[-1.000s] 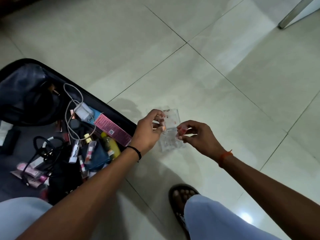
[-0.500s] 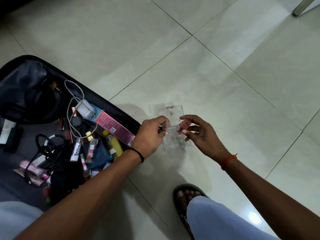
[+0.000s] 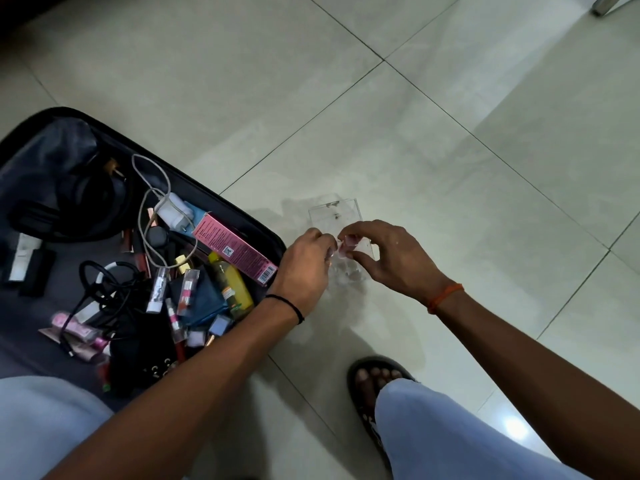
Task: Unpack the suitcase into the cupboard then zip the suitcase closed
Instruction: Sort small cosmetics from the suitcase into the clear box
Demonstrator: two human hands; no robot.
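Note:
The black suitcase [image 3: 239, 216] lies open on the floor at the left, full of small items: a pink carton [image 3: 235, 252], a white charger with its cable [image 3: 173, 211], a yellow bottle [image 3: 233, 284], lipsticks and black cords. Just right of the suitcase a clear plastic box [image 3: 334, 213] is held above the tiles. My left hand [image 3: 304, 268] grips its left side with curled fingers. My right hand [image 3: 391, 258] pinches a small pinkish item at the box's top, its fingers curled over the box. The cupboard is out of view.
Pale glossy floor tiles [image 3: 450, 168] spread to the right and ahead. My sandalled foot [image 3: 372, 379] and light trouser legs fill the bottom. A metal furniture leg [image 3: 604, 5] shows at the top right corner.
Both hands have drawn closer together over the clear box, and the right hand now covers more of it. The view has shifted slightly.

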